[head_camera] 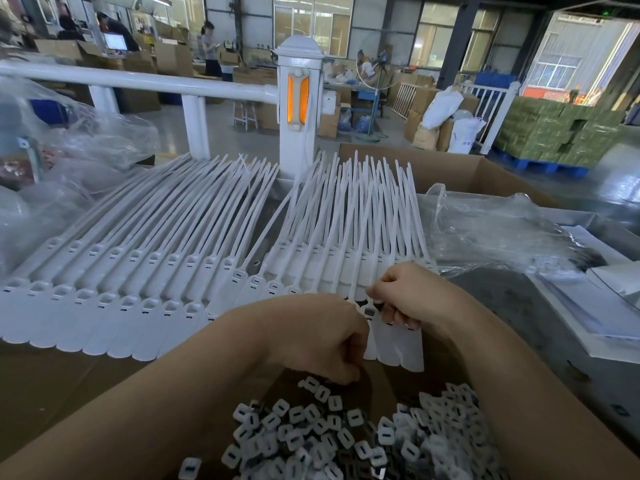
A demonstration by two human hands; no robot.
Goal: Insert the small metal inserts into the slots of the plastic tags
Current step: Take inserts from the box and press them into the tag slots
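Note:
White plastic tags with long tails lie in overlapping rows across the cardboard. A pile of small white and metal inserts fills the near centre. My left hand is curled into a fist just above the pile; what it holds is hidden. My right hand has its fingers curled down onto the head of a tag at the right end of the rows, at its slot. Whether an insert is between those fingers cannot be seen.
A white railing post with an orange reflector stands behind the tags. Clear plastic bags lie right and left. An open cardboard box sits at the back right. White sheets lie at the right edge.

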